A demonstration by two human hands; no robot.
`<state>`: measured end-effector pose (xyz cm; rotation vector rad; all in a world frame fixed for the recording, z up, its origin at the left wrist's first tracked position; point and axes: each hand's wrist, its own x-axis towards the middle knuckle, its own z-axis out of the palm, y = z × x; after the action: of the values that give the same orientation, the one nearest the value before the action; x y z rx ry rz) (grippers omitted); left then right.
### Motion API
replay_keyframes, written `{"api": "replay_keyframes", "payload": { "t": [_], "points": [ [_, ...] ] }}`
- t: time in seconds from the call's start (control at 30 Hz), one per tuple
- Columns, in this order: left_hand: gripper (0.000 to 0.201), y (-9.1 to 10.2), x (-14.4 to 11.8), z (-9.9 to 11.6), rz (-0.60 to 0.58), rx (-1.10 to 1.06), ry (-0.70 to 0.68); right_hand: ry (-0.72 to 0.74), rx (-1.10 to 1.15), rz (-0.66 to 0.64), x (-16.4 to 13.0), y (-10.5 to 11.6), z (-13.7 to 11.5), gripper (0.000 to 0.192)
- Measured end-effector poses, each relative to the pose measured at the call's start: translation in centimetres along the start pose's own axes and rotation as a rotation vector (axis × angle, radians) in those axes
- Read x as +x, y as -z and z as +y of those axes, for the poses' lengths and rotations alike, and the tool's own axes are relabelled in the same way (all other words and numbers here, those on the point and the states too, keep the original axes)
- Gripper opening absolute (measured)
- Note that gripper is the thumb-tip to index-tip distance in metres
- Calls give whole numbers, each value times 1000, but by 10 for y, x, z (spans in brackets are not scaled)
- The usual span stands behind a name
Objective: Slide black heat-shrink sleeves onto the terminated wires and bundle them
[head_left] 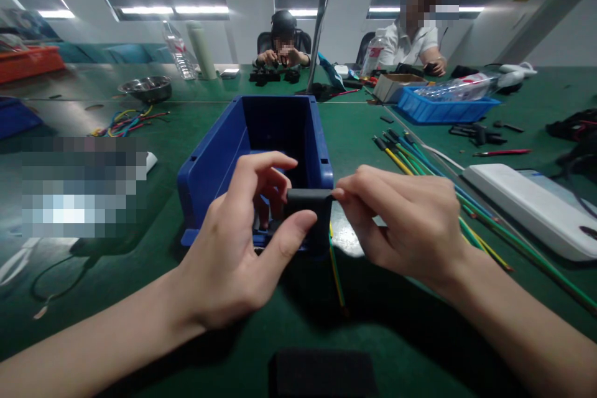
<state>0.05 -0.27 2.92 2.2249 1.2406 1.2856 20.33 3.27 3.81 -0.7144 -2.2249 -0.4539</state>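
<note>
In the middle of the head view, my left hand (237,249) holds a black rectangular plastic part (310,196) between thumb and fingers. My right hand (401,221) is closed in a pinch at the right end of that part, its fingertips against the upper corner. Whatever sits between those fingertips is too small to make out. Just behind both hands stands a blue plastic bin (209,155), open towards me; its inside is mostly dark. Yellow-green wire (339,286) lies on the table below the part.
Several coloured wires (401,158) with black ends lie at right, beside a white power strip (536,205). A black block (324,373) is at the front edge. Farther off are a metal bowl (149,88), a light-blue tray (443,109) and two people across the green table (153,298).
</note>
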Motion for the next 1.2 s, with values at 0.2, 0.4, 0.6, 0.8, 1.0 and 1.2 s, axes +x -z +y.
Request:
{"api": "replay_keyframes", "payload": {
  "t": [0.2,0.4,0.6,0.8,1.0,1.2],
  "points": [
    [18,3,3,3,-17,12,52,-23,-23,8,1,0,1,25],
    [15,1,5,5,-51,20,32,-3,101,16,-2,-2,-1,17],
    [27,4,5,6,-82,-79,98,97,34,-13,-5,-5,3,14],
    [32,5,4,4,-94,-134,113,132,-10,29,-3,-4,5,10],
    [35,4,2,4,-123,-113,82,129,-1,49,-2,-5,3,14],
    [31,3,1,2,-136,-37,-1,122,4,49,-5,-5,3,15]
  ]
}}
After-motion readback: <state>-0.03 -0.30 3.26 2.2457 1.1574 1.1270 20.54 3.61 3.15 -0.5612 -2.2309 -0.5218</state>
